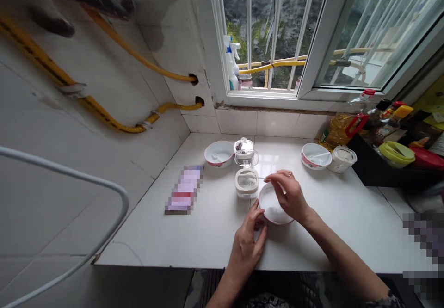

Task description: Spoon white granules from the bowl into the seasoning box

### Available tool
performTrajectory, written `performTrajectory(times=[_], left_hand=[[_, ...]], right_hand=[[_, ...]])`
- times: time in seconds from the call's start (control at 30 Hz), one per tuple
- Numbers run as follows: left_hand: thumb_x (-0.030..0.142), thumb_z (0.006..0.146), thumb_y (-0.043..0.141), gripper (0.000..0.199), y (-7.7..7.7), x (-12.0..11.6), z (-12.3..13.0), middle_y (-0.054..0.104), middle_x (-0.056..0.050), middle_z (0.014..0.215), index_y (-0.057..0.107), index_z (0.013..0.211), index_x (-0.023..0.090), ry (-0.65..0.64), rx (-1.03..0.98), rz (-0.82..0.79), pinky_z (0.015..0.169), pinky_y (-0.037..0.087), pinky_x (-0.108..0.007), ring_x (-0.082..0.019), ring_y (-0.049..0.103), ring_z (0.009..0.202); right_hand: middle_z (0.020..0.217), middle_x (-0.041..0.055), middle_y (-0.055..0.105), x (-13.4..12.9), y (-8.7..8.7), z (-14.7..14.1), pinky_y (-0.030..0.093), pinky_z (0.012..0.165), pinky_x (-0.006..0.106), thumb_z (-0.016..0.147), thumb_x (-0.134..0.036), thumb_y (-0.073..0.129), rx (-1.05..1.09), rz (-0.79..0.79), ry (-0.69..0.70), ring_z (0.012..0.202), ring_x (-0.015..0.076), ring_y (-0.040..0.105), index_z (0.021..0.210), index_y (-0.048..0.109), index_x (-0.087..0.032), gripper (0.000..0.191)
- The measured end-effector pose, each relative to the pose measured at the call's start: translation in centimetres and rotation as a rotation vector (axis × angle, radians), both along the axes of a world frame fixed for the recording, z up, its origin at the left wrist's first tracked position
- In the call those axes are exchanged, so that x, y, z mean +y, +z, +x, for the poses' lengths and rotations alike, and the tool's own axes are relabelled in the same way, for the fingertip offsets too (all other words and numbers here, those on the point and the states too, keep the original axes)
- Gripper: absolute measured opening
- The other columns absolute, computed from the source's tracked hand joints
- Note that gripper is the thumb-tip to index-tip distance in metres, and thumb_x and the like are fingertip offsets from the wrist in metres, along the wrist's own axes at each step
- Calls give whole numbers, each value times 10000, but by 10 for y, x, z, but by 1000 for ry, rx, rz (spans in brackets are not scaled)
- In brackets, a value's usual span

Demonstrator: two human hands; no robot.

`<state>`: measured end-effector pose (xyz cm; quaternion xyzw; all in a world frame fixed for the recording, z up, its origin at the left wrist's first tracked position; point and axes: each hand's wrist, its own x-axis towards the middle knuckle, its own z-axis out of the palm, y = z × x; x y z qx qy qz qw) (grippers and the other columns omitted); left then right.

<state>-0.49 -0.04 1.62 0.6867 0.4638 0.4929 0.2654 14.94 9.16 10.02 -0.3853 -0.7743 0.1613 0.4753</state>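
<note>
My left grip (246, 248) clasps the white bowl (274, 208), steadying it on the surface (329, 243), while my right grip (287, 194) pinches a small spoon (261, 177), angled left toward the open canister (247, 193).

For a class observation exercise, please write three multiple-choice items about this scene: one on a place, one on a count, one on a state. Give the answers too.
1. Where does the glass jar stand?
A) On the windowsill
B) Just behind the open white container
C) At the counter's front edge

2. How many bowls are on the white counter?
A) One
B) Two
C) Three

3. What fills the bowl at the left hand?
A) White powder
B) Water
C) Nothing

Answers:
1. B, the jar sits on the counter on the container's window side.
2. C, one bowl stands at left, one at right, and one lies between the hands.
3. A, white powder shows under the small spoon in the right hand.
</note>
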Motion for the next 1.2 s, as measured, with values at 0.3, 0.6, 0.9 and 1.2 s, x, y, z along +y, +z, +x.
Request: performTrajectory(times=[0.3,0.6,0.9,1.2], left_hand=[[132,931,532,376,-2,0,0,521,-168,1472,499,1291,237,-10,-14,19,767,604,-273,-136,712,834],[149,942,528,372,-2,-1,-1,512,-156,1482,499,1300,247,2,4,-24,825,601,-283,-163,717,955],[150,943,537,353,-2,-1,-1,530,-164,1465,505,1282,239,14,11,-5,806,604,-276,-142,726,870],[147,939,541,366,-2,-1,-1,509,-148,1492,502,1287,253,1,1,-24,812,598,-270,-140,731,871]], right_hand=[[719,14,735,-2,16,21,507,795,378,908,-164,558,78,53,-100,746,207,669,914,664,-228,125],[567,-25,597,-5,14,48,430,537,277,787,-196,528,204,-283,-61,499,132,528,719,647,-199,137],[666,6,658,-10,10,36,482,750,330,791,-130,499,-19,-162,-6,706,181,602,717,649,-225,192],[526,-27,573,-9,7,34,444,644,290,762,-181,490,88,-435,-13,607,166,556,671,620,-220,163]])
